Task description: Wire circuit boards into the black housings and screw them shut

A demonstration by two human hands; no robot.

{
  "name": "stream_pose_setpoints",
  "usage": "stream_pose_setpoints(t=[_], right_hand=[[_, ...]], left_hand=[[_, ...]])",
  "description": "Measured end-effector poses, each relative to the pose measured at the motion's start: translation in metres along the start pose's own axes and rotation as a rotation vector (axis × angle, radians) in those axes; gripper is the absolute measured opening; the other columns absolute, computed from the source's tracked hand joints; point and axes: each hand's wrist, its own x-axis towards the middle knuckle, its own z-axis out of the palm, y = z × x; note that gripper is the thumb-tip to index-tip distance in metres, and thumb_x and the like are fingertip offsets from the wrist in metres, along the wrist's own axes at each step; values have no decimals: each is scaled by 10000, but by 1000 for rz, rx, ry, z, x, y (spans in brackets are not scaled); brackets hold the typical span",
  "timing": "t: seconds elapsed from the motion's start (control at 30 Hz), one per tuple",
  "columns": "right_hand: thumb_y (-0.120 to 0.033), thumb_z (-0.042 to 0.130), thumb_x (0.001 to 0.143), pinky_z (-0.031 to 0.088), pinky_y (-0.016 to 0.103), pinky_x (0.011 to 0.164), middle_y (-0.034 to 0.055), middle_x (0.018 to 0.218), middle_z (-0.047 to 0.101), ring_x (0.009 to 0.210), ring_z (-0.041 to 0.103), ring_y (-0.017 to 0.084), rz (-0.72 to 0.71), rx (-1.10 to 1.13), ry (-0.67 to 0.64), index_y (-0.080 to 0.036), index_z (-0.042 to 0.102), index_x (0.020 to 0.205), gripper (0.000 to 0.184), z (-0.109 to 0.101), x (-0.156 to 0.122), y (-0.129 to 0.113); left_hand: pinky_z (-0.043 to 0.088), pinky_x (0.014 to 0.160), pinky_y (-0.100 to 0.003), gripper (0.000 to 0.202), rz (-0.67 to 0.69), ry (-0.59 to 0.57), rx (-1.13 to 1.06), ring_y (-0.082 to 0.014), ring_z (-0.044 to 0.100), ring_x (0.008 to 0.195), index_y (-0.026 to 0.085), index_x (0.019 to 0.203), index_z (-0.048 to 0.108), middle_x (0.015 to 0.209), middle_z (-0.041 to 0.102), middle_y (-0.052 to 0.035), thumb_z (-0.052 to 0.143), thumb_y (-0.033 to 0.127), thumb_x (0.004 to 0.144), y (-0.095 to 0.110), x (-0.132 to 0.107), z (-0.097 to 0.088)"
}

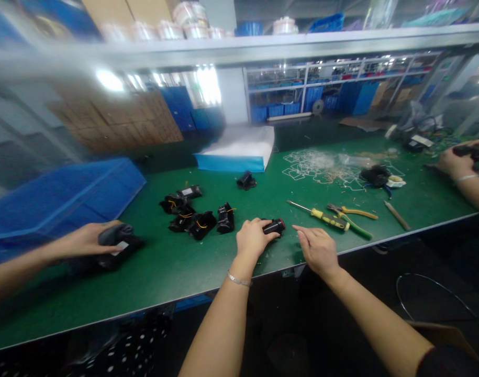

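My left hand [252, 236] is wrapped around a short black cylindrical part [274, 226] with a red ring at its right end, low over the green table. Just right of that end is my right hand [318, 248], its index finger forward near the thumb and its other fingers curled. Anything pinched there is too small to make out. A yellow-handled screwdriver [329, 219] and pliers with yellow and green handles [357, 222] lie beyond my right hand. Left of my left hand sit several black parts with yellow wires [202, 224].
A co-worker's hand [90, 240] grips a dark part at left, beside a blue bin [58, 196]. Another person's hands [457, 162] work at far right. A blue-edged white tray [233, 162], a black fitting [246, 180], thin white loops [318, 166] and a pencil-like stick [397, 215] lie on the table.
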Motion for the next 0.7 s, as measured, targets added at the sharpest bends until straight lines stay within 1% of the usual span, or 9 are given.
stream_pose_setpoints(t=[0.07, 0.13, 0.2, 0.27, 0.33, 0.4, 0.5, 0.6, 0.7], right_hand=[[-312, 364, 963, 426, 378, 947, 83, 1078, 683, 956, 625, 213, 79, 15, 56, -200, 606, 1197, 355, -4, -3, 2], [-343, 384, 954, 410, 388, 990, 88, 1240, 608, 1111, 565, 226, 55, 64, 57, -198, 490, 1331, 417, -5, 1, 0], [-377, 406, 944, 362, 415, 1058, 80, 1389, 485, 1265, 449, 231, -23, 102, -6, -206, 341, 1436, 525, -1, 7, -3], [-380, 407, 944, 344, 437, 1078, 72, 1394, 481, 1283, 433, 227, -54, 113, -74, -224, 305, 1453, 542, 5, 9, -3], [-359, 407, 945, 360, 445, 1069, 83, 1349, 523, 1250, 467, 223, -16, 112, -86, -225, 325, 1443, 522, 10, 5, 2], [-349, 445, 926, 376, 454, 1058, 106, 1358, 508, 1252, 462, 232, 15, 102, -72, -207, 359, 1423, 525, 13, -3, 12], [-328, 491, 897, 393, 458, 1045, 110, 1347, 513, 1239, 469, 245, -8, 99, -123, -199, 508, 1308, 431, 17, -11, 26], [-284, 467, 905, 417, 438, 1019, 95, 1246, 587, 1162, 524, 230, 21, 139, -119, -213, 591, 1204, 331, 16, -12, 31], [-308, 479, 901, 403, 443, 1018, 96, 1193, 606, 1130, 532, 234, 115, 223, -28, -215, 572, 1229, 354, 8, -12, 26]], left_hand=[[429, 718, -284, 454, -18, -18, -8, -223, 543, 950, 375, 1093, 652, 1044, 653, -11, 615, 632, 720, 1, 0, -1], [433, 730, -285, 458, -28, -26, -6, -224, 542, 961, 370, 1103, 649, 1058, 650, -15, 614, 626, 725, 2, 0, -2], [437, 729, -285, 449, -24, -19, 4, -224, 542, 963, 371, 1117, 641, 1072, 646, -14, 605, 613, 741, 1, -1, -2], [444, 718, -288, 428, -5, -12, 18, -226, 549, 953, 380, 1111, 639, 1064, 646, -9, 591, 610, 752, 1, -2, -2], [453, 718, -299, 430, 13, 4, 44, -238, 560, 948, 373, 1093, 645, 1042, 647, -15, 570, 629, 756, 3, -2, -1], [463, 735, -321, 516, 3, 46, 72, -262, 573, 957, 339, 1151, 618, 1052, 643, -43, 541, 659, 755, 7, -2, -1], [477, 771, -356, 661, -59, 120, 54, -283, 602, 957, 294, 1364, 430, 1163, 611, -90, 432, 661, 814, 10, 0, -5], [490, 809, -367, 536, -102, 93, -11, -254, 624, 960, 349, 1433, 285, 1256, 579, -59, 322, 496, 919, 3, 0, -14], [497, 851, -348, 519, -55, 14, -25, -219, 608, 1016, 385, 1400, 344, 1304, 553, -4, 382, 256, 899, -12, -1, -23]])
